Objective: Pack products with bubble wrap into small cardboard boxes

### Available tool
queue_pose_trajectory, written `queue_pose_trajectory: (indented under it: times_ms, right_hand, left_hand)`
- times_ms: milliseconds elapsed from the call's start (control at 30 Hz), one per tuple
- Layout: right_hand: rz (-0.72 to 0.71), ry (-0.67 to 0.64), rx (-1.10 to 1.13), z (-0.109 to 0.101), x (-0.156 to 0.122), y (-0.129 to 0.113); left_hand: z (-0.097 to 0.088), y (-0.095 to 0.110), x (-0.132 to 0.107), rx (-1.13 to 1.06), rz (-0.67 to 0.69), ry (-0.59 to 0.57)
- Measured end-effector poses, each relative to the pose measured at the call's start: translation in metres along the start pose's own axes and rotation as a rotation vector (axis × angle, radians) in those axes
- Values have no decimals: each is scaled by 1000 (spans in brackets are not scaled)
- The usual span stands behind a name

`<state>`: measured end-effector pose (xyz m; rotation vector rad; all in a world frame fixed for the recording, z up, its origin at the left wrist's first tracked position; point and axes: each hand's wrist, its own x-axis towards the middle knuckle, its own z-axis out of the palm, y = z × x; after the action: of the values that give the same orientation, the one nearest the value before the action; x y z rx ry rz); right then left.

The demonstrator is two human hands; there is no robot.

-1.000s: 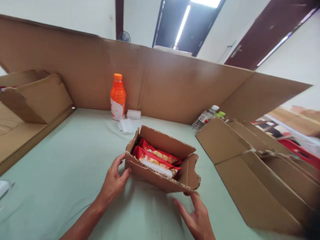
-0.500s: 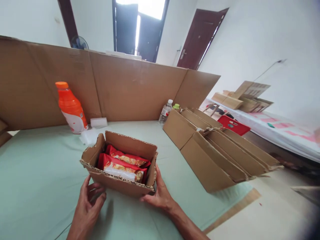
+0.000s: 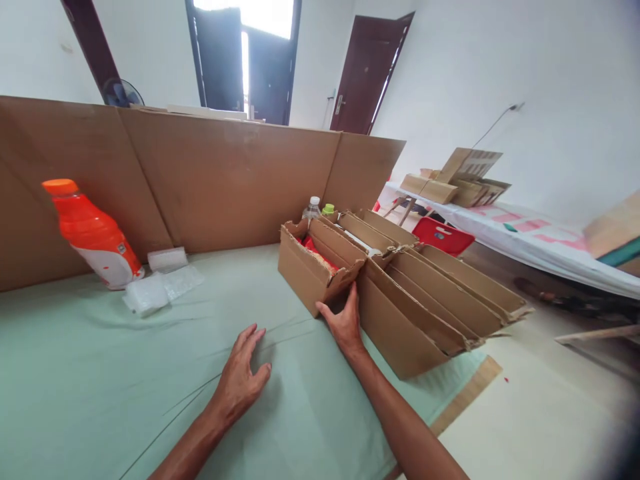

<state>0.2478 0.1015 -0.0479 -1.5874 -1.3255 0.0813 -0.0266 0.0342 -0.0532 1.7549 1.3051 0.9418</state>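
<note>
A small open cardboard box [image 3: 305, 270] with red snack packets [image 3: 320, 255] inside stands on the green cloth, pushed against a row of several similar cardboard boxes [image 3: 425, 293]. My right hand [image 3: 343, 320] grips the near right corner of the small box, fingers and thumb around its edge. My left hand [image 3: 241, 375] lies flat on the cloth with fingers spread, holding nothing, a short way left of the box.
An orange drink bottle [image 3: 95, 235] and clear plastic packs [image 3: 159, 283] sit at the back left. A tall cardboard wall [image 3: 225, 180] rings the table's far side. A water bottle [image 3: 313, 209] stands behind the boxes. A second table with boxes [image 3: 460, 181] is at the right.
The small box has gone from in front of me to the right, up against the row of boxes, with my right hand on it. My left hand let go and now rests on the cloth.
</note>
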Motion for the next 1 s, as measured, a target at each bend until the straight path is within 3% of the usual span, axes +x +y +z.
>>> queue_pose_trajectory:
  times_ms: [267,467,767,900,1000]
  right_hand:
    - [53,-241,-45,-17,-37,20]
    - [29,-293,-61,-6,-20,23]
    - [-114,-452,-144,-8,-37,4]
    - [-189,-464,-159,-8,-30,9]
    - [-267,-471,-227,0,-25,38]
  left_hand:
    - [-3,-22,-23,110,73,1]
    - [3,-25,-32,210,172,23]
    - [4,-44,-89,360,410,-74]
    - [16,-52,-118,379,387,-132]
    - [29,-57,-129,355,271,-177]
